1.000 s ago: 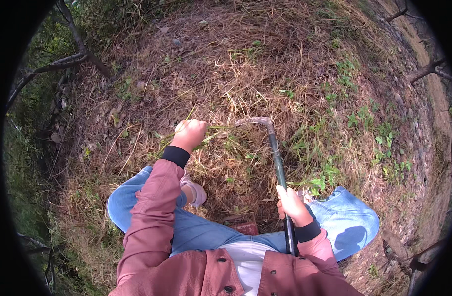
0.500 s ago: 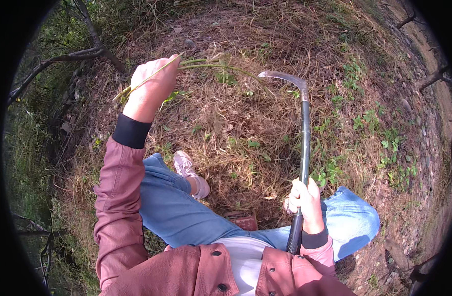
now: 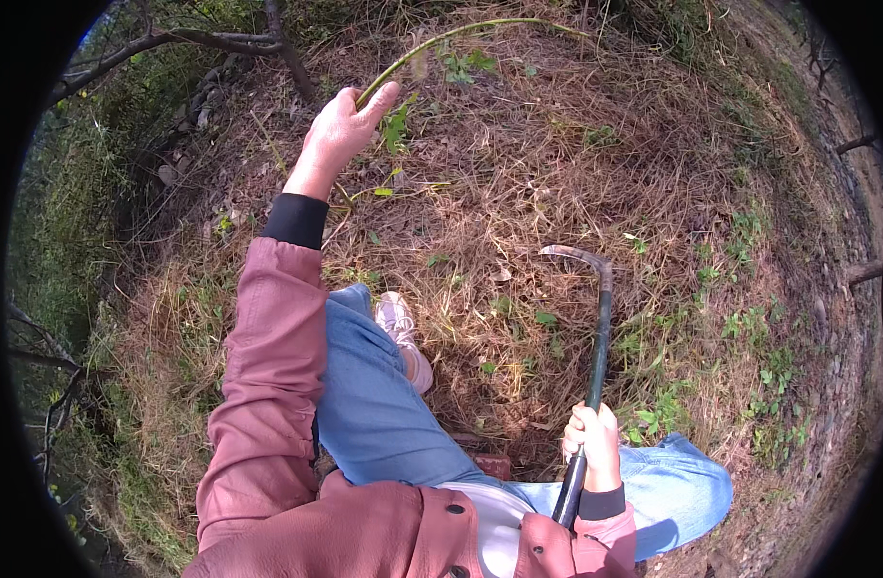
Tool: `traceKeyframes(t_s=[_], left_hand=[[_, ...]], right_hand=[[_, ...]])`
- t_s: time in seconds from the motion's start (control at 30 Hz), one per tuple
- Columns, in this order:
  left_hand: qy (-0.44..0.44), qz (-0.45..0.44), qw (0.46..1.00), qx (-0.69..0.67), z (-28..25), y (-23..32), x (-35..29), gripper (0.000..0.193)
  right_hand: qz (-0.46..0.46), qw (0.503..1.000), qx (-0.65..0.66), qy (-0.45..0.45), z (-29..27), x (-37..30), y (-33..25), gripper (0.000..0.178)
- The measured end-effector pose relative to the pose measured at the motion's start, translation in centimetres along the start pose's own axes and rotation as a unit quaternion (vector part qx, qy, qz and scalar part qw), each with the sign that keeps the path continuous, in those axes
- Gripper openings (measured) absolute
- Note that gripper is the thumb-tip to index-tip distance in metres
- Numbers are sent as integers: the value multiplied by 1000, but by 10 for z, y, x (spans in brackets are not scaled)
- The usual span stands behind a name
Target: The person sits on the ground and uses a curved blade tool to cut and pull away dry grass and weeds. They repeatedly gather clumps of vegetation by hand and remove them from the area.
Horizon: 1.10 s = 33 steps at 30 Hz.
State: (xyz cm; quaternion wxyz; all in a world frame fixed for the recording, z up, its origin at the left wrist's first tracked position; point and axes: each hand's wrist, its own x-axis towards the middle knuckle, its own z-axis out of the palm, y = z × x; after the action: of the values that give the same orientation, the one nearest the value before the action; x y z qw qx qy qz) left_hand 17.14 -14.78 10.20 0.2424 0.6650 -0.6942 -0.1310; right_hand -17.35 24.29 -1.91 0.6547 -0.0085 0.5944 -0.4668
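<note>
My left hand [image 3: 343,133] is stretched far forward at the upper left, closed on a long green plant stem [image 3: 441,39]. The stem arches away from my thumb toward the upper right and thins at its tip. Below the hand, some green leaves [image 3: 395,127] show; whether they belong to the held stem I cannot tell. My right hand [image 3: 593,438] grips the dark handle [image 3: 601,347] of a sickle, its fist wrapped round the lower part. The sickle's curved metal blade [image 3: 576,253] points left, over the dry grass and apart from the stem.
Dry brown grass [image 3: 499,193] covers the ground, with small green weeds [image 3: 663,414] among it. Bare branches [image 3: 220,40] reach in at the upper left. Between my legs lies a reddish block [image 3: 493,466]. A pale shoe [image 3: 395,318] shows beside my left leg.
My left hand has turned, and the stem now arches higher and farther forward. The sickle blade has come down and nearer to me. The whole view has shifted somewhat.
</note>
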Motion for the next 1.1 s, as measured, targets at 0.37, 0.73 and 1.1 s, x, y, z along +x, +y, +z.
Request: traceKeyframes(t_s=[0.37,0.73,1.1], left_hand=[[228,-268,878,324,-67,-208,-62,29],[-8,-171,925,340,-12,-217,-53,57],[-442,189,843,-242,189,98,-263,71]], right_hand=[[77,993,-62,-61,31,37,10,6],[-175,983,58,7,32,52,-51,13],[-202,954,91,204,-26,112,-45,40]])
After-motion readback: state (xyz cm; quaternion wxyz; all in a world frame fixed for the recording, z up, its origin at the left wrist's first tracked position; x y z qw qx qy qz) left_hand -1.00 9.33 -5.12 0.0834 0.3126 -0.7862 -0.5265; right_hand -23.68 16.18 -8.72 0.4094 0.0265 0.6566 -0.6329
